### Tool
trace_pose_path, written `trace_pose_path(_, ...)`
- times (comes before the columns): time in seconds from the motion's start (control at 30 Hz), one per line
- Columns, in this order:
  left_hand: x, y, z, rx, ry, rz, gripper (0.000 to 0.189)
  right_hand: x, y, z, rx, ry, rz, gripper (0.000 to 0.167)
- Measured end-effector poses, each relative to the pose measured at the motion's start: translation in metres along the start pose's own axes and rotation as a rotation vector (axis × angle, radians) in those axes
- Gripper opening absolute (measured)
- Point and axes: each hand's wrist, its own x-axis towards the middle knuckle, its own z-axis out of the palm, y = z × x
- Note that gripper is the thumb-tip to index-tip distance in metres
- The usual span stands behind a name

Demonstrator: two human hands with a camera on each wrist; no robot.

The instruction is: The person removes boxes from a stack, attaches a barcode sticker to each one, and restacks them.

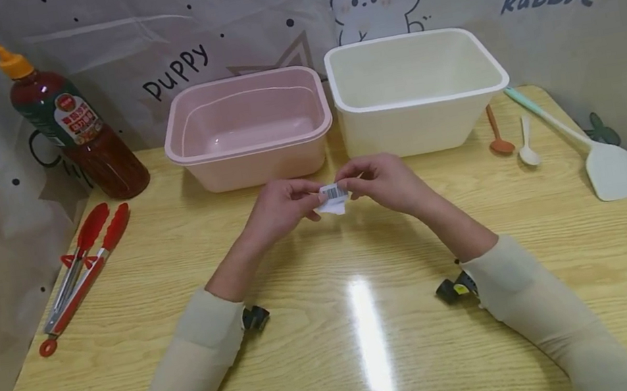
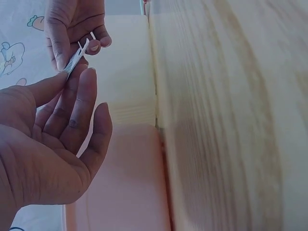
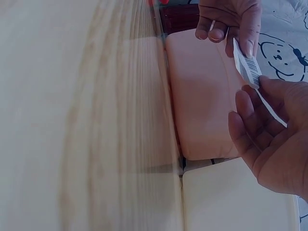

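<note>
A small white barcode label point(image 1: 334, 193), partly folded, is stretched between both hands above the table, in front of the two bins. Its left side is pinched between the thumb and fingers of my left hand point(image 1: 280, 207). My right hand point(image 1: 387, 184) pinches the other side with thumb and forefinger. In the right wrist view, black bars show on the label point(image 3: 251, 71), and a thin white strip hangs below it. The left wrist view catches the label point(image 2: 76, 58) nearly edge-on, with the left hand's other fingers loosely bent beneath.
Behind the hands stand a pink bin point(image 1: 260, 166) and a cream bin point(image 1: 408, 129). Left of them are a sauce bottle point(image 1: 75, 127) and red-tipped tongs point(image 1: 82, 273). On the right lie a brown spoon point(image 1: 501, 146), a small white spoon point(image 1: 529, 154) and a spatula point(image 1: 614, 168).
</note>
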Motion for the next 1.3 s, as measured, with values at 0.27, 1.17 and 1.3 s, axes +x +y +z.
trace_pose_path(0.27,0.0017,-0.0029,-0.0002,0.006,-0.037,0.03,0.03,0.0006,0.0016,-0.0004,0.005,0.013,0.005,0.02)
trace_pose_path(1.17,0.0034,-0.0024,0.002,-0.136,0.076,-0.042,0.021,0.005,0.0043,-0.002,0.266,-0.031,0.154,0.033)
trace_pose_path(1.3,0.0037,-0.0021,0.0022,-0.158,0.098,-0.023,0.02,0.0064,0.0047,-0.0042,0.353,-0.051,0.217,0.036)
